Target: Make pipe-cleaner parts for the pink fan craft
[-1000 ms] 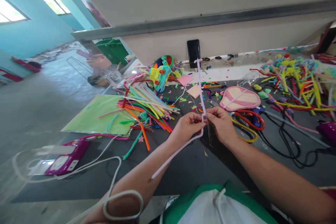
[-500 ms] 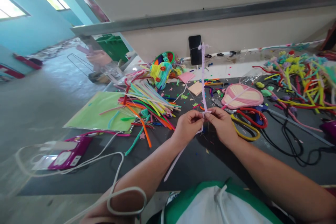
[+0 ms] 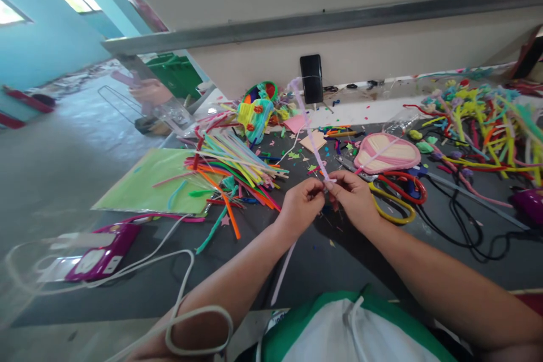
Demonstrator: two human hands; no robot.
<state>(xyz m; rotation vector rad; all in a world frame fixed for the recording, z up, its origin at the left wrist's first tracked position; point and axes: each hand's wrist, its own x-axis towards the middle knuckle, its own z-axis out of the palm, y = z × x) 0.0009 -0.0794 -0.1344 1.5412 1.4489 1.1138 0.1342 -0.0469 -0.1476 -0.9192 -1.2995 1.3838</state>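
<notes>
My left hand (image 3: pixel 302 207) and my right hand (image 3: pixel 354 198) meet above the dark table (image 3: pixel 348 263), both pinched on a pale lilac pipe cleaner (image 3: pixel 309 130). Its upper part rises from my fingers and leans up to the left, blurred. Its lower end (image 3: pixel 282 274) hangs down past my left wrist toward my lap. Fingertips of both hands are pressed together at the same spot on the stem.
A heap of coloured pipe cleaners (image 3: pixel 237 167) lies left on green paper (image 3: pixel 146 184). Right of my hands are scissors with red and yellow handles (image 3: pixel 396 198), a pink heart shape (image 3: pixel 388 154), black cable (image 3: pixel 470 232) and more pipe cleaners (image 3: pixel 487 124). A magenta device (image 3: pixel 102 249) with white cord sits near left.
The upper part of the lilac pipe cleaner has swung from upright to leaning left. The lower end has dropped more steeply. Both hands stay pinched together at nearly the same place.
</notes>
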